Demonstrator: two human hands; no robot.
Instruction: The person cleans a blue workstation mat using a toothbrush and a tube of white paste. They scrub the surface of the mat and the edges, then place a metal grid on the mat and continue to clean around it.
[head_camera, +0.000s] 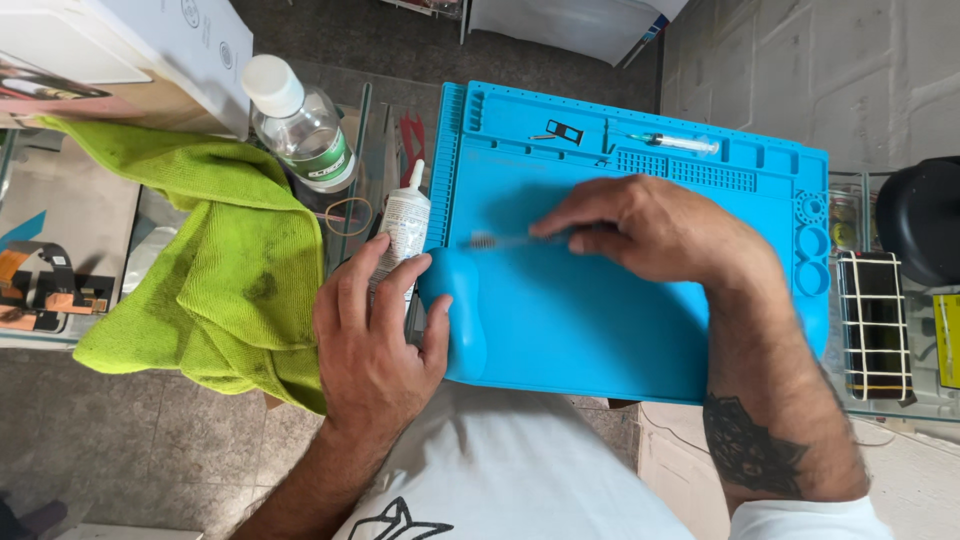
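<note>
Where the blue mat (600, 330) curls up at its near-left edge, left hand (375, 335) wraps a small white nozzle bottle (405, 225), contents unseen. Right hand (640, 230) pinches a thin brush (500, 241). Farther: clear capped bottle (303, 125), clear liquid; syringe (675, 143) in the mat's tray.

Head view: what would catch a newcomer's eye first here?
The bright blue work mat fills the middle, its left edge curled up. Over it the right hand holds a thin brush with its bristles just above the mat, while the left hand grips a small white nozzle bottle at the mat's left edge. Further left lies a crumpled lime-green cloth, with a clear white-capped bottle behind it.
</note>
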